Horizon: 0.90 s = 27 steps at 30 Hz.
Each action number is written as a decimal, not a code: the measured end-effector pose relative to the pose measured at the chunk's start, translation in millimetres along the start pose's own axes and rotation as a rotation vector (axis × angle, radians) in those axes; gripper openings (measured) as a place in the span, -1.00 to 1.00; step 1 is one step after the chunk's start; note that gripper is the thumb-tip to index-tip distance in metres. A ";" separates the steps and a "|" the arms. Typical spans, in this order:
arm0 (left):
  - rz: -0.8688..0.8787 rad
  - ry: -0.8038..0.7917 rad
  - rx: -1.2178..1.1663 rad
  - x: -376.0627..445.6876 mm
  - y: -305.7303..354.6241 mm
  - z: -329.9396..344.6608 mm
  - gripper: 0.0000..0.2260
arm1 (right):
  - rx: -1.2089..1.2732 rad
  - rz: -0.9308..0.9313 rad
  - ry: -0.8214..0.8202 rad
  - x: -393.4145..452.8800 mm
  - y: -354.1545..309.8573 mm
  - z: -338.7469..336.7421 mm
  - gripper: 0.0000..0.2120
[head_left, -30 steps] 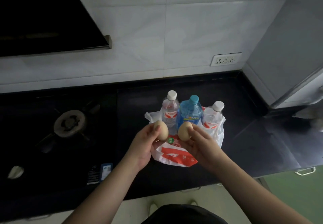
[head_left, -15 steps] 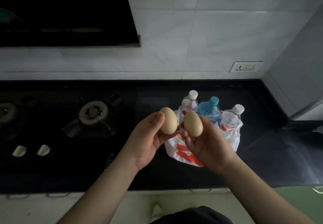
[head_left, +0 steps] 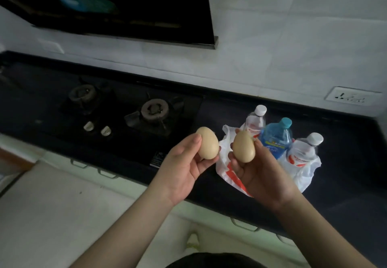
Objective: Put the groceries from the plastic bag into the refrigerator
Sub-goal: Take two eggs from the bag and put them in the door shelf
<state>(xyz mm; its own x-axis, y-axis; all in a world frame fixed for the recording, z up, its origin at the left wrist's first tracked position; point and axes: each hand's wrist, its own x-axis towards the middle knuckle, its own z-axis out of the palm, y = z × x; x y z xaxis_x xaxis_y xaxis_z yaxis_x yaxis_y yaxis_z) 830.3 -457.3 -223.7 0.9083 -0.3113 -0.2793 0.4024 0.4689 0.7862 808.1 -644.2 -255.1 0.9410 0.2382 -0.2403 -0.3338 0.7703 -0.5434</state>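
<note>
My left hand [head_left: 184, 167] holds a beige egg [head_left: 207, 146] between thumb and fingers, above the counter's front edge. My right hand [head_left: 259, 175] grips a second beige egg [head_left: 244, 146] just to its right. Behind the hands a white plastic bag with red print [head_left: 301, 175] lies on the black counter. In it stand two clear water bottles with white caps [head_left: 254, 121] [head_left: 303, 152] and a blue bottle with a teal cap [head_left: 276, 140]. The refrigerator is out of view.
A gas hob with two burners [head_left: 154, 109] [head_left: 82, 94] and two knobs [head_left: 97, 128] fills the counter's left part. A dark range hood [head_left: 125, 6] hangs above it. A wall socket [head_left: 351, 96] sits at the right. Cabinet handles [head_left: 244, 224] line the front below the counter.
Both hands have lifted the eggs up and away from the bag toward me. My view has swung left, so the bag and bottles now sit further right.
</note>
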 end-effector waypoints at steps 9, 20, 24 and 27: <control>0.132 0.233 -0.071 -71.9 -33.1 -13.0 -0.71 | -0.052 0.165 -0.137 -19.6 30.6 7.5 -0.41; 0.351 0.551 -0.170 -192.3 -26.6 -83.8 -0.68 | -0.171 0.490 -0.228 -27.3 131.9 92.0 -0.67; 0.459 0.658 -0.232 -252.4 -12.2 -123.5 -0.68 | -0.241 0.582 -0.326 -33.8 197.3 141.1 -0.66; 0.554 0.745 -0.297 -315.3 -3.2 -155.2 -0.67 | -0.264 0.661 -0.418 -47.8 255.6 183.9 -0.67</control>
<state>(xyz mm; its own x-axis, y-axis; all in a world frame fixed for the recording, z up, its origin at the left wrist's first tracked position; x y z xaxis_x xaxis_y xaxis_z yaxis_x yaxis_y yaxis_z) 560.3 -232.4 -223.7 0.7754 0.5713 -0.2691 -0.1844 0.6124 0.7688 688.0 -350.0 -234.6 0.4711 0.8345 -0.2858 -0.7791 0.2417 -0.5785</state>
